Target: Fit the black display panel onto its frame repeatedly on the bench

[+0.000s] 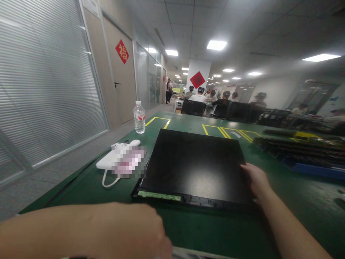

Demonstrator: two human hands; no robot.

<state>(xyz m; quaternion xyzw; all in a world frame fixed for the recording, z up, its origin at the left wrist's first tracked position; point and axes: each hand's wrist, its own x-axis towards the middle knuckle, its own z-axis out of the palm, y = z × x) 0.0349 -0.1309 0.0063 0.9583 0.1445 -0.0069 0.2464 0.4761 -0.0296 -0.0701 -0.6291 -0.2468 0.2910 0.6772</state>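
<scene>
Here, a head-worn camera looks down along a green bench [296, 205] in a bright open workroom. A thin black display panel [194, 165] lies flat on the bench directly ahead of the person, its far edge close to the yellow tape outlines [223, 131]. Its face is plain, dark and slightly glossy, catching a soft glare from the ceiling lights, and a narrow green circuit strip [159, 196] shows along its near edge. The right hand [256, 181] rests on the panel's right edge close to the near corner, fingers together; whether they hook under the edge cannot be told. The left hand [140, 230] is curled into a loose fist at the very front of the bench, apart from the panel, with nothing visible in it. To the left of the panel sit a white power bank [118, 158] with a looped white cable [107, 181], and farther back a clear water bottle [139, 117] stands upright. On the right, well apart, a stack of similar dark panels [302, 147] rests on a blue tray [312, 168]. Other people sit at benches in the distance. With only one hand at one edge, the panel would likely flex or slip if lifted, and the exposed circuit strip looks easy to knock.
</scene>
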